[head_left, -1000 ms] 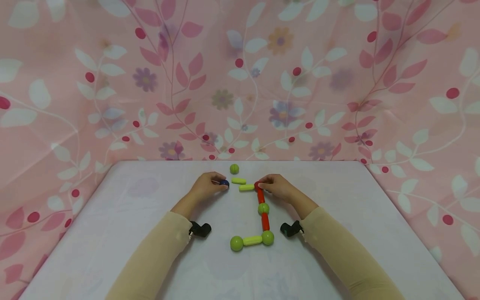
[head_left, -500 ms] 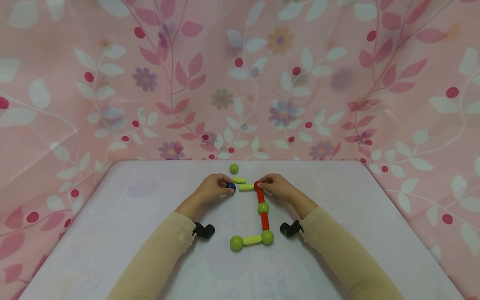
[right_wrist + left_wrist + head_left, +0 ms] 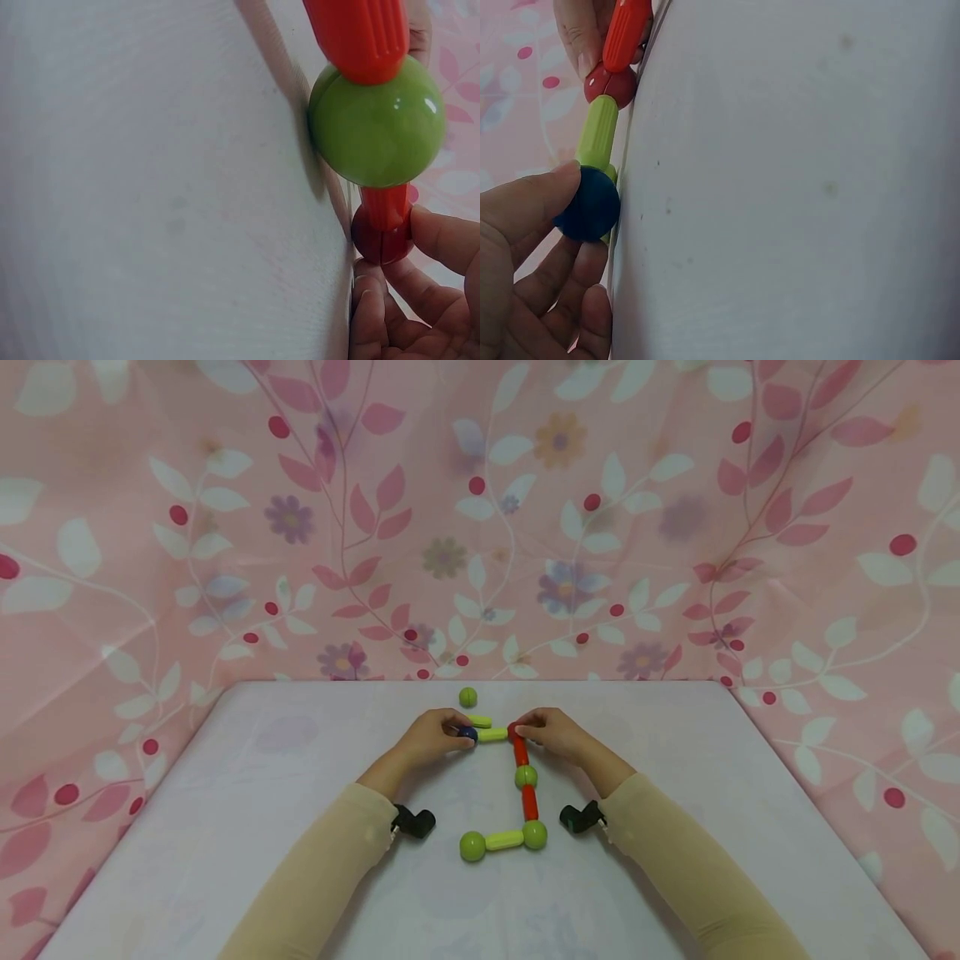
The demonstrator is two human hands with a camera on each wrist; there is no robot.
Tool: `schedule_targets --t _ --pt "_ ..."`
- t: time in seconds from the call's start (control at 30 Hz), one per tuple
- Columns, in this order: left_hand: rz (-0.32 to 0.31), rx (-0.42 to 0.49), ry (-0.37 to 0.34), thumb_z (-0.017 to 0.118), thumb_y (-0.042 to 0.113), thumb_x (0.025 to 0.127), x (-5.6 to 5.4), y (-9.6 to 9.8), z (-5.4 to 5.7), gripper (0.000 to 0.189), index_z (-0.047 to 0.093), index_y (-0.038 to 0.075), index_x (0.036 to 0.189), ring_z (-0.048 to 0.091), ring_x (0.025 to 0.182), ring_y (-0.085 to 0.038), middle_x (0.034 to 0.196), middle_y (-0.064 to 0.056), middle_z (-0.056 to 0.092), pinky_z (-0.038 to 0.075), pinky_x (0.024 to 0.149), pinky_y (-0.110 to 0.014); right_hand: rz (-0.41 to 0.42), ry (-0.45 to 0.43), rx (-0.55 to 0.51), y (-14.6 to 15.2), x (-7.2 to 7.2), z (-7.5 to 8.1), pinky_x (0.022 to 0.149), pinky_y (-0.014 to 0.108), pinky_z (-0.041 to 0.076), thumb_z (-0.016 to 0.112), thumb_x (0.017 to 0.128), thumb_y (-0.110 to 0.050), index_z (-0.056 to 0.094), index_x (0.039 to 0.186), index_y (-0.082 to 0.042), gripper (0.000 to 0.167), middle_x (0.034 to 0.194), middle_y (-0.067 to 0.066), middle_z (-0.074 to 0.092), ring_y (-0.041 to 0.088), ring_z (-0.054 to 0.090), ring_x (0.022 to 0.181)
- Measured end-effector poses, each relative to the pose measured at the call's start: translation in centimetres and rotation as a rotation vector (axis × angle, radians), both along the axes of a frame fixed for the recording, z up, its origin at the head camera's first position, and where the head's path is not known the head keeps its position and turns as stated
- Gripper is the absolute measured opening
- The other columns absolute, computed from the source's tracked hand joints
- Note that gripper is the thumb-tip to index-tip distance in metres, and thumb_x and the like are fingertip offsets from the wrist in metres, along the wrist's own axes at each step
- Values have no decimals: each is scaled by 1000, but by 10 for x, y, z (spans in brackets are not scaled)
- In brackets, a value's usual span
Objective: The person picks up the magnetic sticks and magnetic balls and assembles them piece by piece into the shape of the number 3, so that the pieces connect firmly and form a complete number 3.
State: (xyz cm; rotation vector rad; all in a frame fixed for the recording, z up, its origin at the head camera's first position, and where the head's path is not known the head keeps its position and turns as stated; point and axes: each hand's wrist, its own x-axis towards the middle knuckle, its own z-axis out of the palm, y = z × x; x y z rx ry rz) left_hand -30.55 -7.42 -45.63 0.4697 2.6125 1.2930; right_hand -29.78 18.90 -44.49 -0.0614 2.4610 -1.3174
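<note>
Shifting rightward since the earlier frame, the left hand (image 3: 429, 737) is pinching the dark blue ball (image 3: 468, 737), which is meeting the left end of a yellow-green rod (image 3: 492, 736) between the hands. That rod's long axis is running crosswise, its right end joining the red ball (image 3: 513, 732), which the right hand (image 3: 557, 732) is pinching from the right.

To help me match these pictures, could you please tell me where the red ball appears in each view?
Head: red ball, slightly right of and below centre, in the right hand.
Left wrist: red ball, upper left.
Right wrist: red ball, lower right.
Shared landmark: the red stick meeting it.
</note>
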Motion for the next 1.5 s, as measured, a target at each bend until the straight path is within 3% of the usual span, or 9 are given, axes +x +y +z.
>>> schedule_targets --t 0.77,1.1,1.27,1.5 --pt "9 22 4 81 22 87 -3 -3 -3 28 73 13 112 64 95 -15 103 -1 71 52 81 -31 14 14 -4 0 2 0 90 37 48 65 99 -31 66 123 -9 33 116 7 64 25 55 102" --pt "95 44 51 71 23 95 -4 -7 1 21 73 11 112 62 98 -20 109 -4 71 50 84 -35 5 9 -11 0 1 0 88 35 47 66 98 -30 66 122 -9 32 114 7 65 24 55 101" --pt "124 77 85 70 16 95 -9 -7 -2 21 71 6 113 63 102 -23 109 -7 71 49 91 -39 6 8 -2 0 1 0 89 36 48 66 98 -31 67 122 -9 32 114 7 64 24 55 101" --pt "99 86 92 69 12 95 -20 -3 -11 23 71 5 117 64 107 -25 114 -9 70 49 96 -40 10 15 9 1 0 -1 88 36 49 65 98 -32 67 123 -9 33 114 7 65 24 55 101"
